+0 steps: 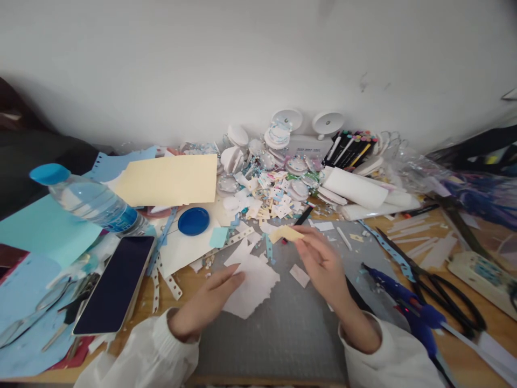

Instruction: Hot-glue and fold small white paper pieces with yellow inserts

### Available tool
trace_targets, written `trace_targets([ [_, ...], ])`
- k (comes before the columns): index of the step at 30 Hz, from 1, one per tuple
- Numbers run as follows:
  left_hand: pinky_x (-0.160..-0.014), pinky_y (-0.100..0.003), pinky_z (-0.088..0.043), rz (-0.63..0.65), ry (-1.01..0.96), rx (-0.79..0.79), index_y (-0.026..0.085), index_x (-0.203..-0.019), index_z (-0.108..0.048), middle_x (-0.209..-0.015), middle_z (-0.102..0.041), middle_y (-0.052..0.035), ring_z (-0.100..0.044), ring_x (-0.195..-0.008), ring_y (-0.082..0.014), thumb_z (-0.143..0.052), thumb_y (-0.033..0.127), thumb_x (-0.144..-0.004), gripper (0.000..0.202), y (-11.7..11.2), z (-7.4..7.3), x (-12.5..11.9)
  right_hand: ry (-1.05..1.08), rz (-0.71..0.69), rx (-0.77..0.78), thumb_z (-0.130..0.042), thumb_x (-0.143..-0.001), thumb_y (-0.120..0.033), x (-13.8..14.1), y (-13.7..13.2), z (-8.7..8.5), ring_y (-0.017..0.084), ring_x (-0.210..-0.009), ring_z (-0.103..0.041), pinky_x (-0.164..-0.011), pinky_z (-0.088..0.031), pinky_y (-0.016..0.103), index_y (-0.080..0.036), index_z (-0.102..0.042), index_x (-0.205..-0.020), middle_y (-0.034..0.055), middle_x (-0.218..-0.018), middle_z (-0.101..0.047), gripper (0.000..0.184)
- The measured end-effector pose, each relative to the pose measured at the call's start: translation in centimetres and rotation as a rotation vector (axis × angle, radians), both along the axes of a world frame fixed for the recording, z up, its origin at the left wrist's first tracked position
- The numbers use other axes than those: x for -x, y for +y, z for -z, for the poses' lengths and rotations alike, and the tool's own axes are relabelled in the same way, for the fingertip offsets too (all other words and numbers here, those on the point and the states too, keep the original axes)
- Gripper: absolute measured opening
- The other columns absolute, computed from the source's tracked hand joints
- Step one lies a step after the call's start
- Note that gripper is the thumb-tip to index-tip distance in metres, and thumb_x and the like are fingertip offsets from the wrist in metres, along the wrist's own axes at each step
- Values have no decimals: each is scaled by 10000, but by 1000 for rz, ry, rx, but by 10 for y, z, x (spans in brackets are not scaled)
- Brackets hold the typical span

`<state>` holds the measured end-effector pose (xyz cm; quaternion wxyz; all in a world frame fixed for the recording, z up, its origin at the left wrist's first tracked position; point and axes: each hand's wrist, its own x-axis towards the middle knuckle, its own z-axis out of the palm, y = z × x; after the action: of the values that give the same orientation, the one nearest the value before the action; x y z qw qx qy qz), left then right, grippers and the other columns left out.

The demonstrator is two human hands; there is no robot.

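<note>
My right hand (321, 264) pinches a small pale yellow paper piece (286, 234) between thumb and fingers, held just above the grey cutting mat (283, 323). My left hand (208, 304) lies on the mat with fingers stretched forward, its fingertips resting on a white paper piece with wavy-cut edges (254, 285). A small white paper scrap (299, 275) lies on the mat just left of my right hand. Both wrists show white sleeves.
A black phone (115, 285) and a water bottle (91, 202) lie at left, with a blue lid (193, 221) and a cream sheet (169, 180) behind. Black scissors (440, 285) and a blue glue gun (407, 304) lie at right. Paper scraps, round badges and markers (349, 148) crowd the back.
</note>
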<state>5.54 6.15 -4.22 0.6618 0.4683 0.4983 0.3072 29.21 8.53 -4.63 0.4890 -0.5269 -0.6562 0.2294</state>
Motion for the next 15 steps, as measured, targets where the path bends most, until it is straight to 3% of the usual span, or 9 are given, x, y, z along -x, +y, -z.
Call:
trace_targets([
  [4, -601, -253, -436, 217, 128, -153, 147, -917, -673, -766, -660, -29, -567, -679, -166, -532, 421, -874, 311, 5, -13, -11, 95, -347, 233, -526, -915, -273, 9, -25, -15, 186, -1007, -642, -816, -518, 290, -218, -685, -847, 68, -1085, -685, 181],
  [6, -613, -246, -440, 294, 212, -274, 150, -916, -659, -793, -664, -25, -571, -693, -162, -531, 370, -868, 258, 6, -13, -11, 60, -405, 294, -533, -910, -274, 12, -37, -16, 180, -935, -649, -783, -513, 277, -210, -690, -832, 65, -990, -698, 187],
  [9, -653, -256, -459, 372, 418, -395, 177, -893, -656, -802, -680, -19, -610, -728, -178, -539, 248, -835, 148, 9, -12, -1, 40, -311, 317, -529, -909, -289, 10, -50, -10, 169, -854, -643, -740, -503, 252, -200, -693, -786, 56, -894, -693, 224],
  [11, -685, -278, -472, 343, 527, -448, 194, -947, -655, -843, -696, -33, -637, -756, -195, -506, 194, -835, 187, 14, -20, 9, 74, -212, 341, -539, -900, -311, 7, -58, -2, 162, -792, -640, -689, -504, 231, -195, -692, -755, 48, -848, -689, 240],
  [13, -777, -315, -483, 170, 665, -605, 207, -1035, -635, -1014, -690, -72, -642, -879, -218, -493, 212, -852, 232, 14, -36, 22, 93, -115, 359, -547, -892, -334, 5, -66, 9, 156, -727, -636, -634, -505, 218, -190, -690, -735, 42, -792, -684, 257],
  [15, -787, -338, -492, 63, 698, -707, 222, -1018, -641, -1032, -679, -84, -631, -891, -226, -517, 279, -870, 201, 3, -53, 36, 95, -57, 365, -544, -891, -350, 7, -74, 20, 155, -676, -634, -595, -506, 214, -185, -684, -729, 38, -739, -680, 270],
])
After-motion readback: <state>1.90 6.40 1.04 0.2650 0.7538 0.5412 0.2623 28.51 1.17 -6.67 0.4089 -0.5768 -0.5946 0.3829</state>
